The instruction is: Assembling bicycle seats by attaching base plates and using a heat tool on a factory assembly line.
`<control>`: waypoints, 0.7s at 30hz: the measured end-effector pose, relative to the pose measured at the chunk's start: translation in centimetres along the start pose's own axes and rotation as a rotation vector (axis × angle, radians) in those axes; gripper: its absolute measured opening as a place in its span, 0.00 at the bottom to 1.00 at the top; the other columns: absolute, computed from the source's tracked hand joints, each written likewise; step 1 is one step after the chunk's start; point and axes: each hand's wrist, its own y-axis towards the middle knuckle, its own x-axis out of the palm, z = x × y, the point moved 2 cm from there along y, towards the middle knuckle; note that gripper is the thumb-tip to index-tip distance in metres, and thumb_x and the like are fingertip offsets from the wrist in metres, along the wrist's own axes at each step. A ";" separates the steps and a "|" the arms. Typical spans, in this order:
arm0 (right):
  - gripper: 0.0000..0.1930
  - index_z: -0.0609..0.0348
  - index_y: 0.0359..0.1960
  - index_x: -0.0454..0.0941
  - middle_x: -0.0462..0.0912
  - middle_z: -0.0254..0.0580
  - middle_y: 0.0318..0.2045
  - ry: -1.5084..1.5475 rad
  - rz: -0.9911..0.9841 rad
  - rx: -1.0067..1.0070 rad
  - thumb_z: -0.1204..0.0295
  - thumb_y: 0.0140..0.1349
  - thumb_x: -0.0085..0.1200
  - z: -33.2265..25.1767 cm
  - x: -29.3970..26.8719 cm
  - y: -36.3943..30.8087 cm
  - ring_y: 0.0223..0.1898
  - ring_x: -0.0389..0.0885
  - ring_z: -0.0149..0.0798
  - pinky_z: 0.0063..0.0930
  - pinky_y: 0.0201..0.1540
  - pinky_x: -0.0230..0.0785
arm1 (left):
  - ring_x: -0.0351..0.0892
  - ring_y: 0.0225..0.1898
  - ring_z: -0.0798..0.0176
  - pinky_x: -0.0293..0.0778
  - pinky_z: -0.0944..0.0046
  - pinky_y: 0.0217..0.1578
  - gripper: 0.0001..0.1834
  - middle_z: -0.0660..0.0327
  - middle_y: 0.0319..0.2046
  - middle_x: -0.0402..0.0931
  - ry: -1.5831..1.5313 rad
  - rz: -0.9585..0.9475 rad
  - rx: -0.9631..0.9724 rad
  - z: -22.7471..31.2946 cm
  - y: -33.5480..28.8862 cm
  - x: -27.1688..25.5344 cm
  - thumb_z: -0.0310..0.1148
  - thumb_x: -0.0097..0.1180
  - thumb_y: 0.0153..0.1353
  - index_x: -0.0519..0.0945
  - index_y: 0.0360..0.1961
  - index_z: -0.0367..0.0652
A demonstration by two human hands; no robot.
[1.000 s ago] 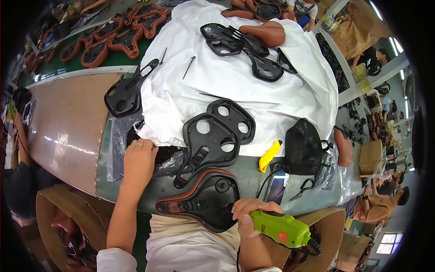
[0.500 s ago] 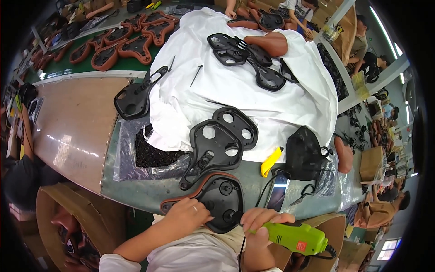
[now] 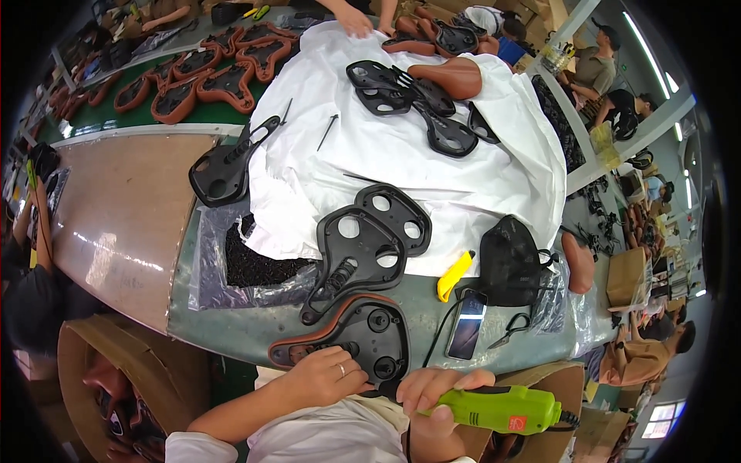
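A bicycle saddle [image 3: 361, 328] lies underside up at the table's near edge, its black plastic base showing inside a brown rim. My left hand [image 3: 330, 376], with a ring on one finger, is closed over its near side; the fingertips are partly hidden. My right hand [image 3: 440, 397] grips a green electric screwdriver [image 3: 502, 409] lying sideways, its dark front end pointing left at the saddle's near edge. Whether the tip touches the saddle cannot be seen. Just beyond lie two overlapping black saddle bases [image 3: 363, 245], partly on a white cloth [image 3: 309, 185].
Right of the saddle are a yellow utility knife [image 3: 455, 276], a phone [image 3: 467, 326], scissors [image 3: 509, 330] and a black saddle cover [image 3: 509, 262]. A bag of dark screws [image 3: 262, 258] lies left. Another person's hand [image 3: 353, 21] rests on the cloth's far edge. Cardboard boxes [image 3: 127, 370] stand below the table.
The screwdriver's front end has shifted from the saddle's near right round boss to its near edge, uncovering the boss. Another person's hands have come onto the far cloth. The view has shifted slightly.
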 end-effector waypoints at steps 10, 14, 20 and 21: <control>0.25 0.51 0.53 0.61 0.74 0.36 0.20 -0.394 0.086 -0.266 0.67 0.68 0.70 -0.4 -2.8 0.3 0.18 0.75 0.37 0.35 0.23 0.75 | 0.79 0.42 0.44 0.73 0.45 0.44 0.09 0.51 0.37 0.80 0.665 0.184 -0.677 -10.7 -0.3 -9.0 0.30 0.69 0.60 0.82 0.37 0.39; 0.25 0.53 0.58 0.63 0.75 0.37 0.21 -0.369 0.096 -0.245 0.74 0.68 0.67 0.2 -3.9 0.3 0.18 0.75 0.37 0.35 0.25 0.75 | 0.78 0.41 0.42 0.74 0.46 0.43 0.09 0.50 0.36 0.79 0.763 0.061 -0.649 -13.2 -1.9 -9.0 0.26 0.70 0.58 0.82 0.37 0.36; 0.26 0.52 0.58 0.63 0.76 0.38 0.23 -0.389 0.065 -0.157 0.76 0.67 0.68 1.4 -4.5 0.1 0.18 0.77 0.39 0.35 0.25 0.76 | 0.77 0.41 0.40 0.73 0.43 0.43 0.05 0.46 0.36 0.77 0.668 0.229 -0.747 -10.6 -0.4 -8.4 0.25 0.63 0.65 0.78 0.37 0.36; 0.26 0.52 0.58 0.63 0.76 0.38 0.23 -0.382 0.059 -0.149 0.76 0.67 0.68 1.6 -4.6 0.3 0.18 0.77 0.39 0.35 0.25 0.76 | 0.77 0.41 0.39 0.73 0.42 0.43 0.05 0.45 0.36 0.77 0.620 0.249 -0.820 -9.1 -0.1 -8.3 0.26 0.60 0.67 0.78 0.36 0.36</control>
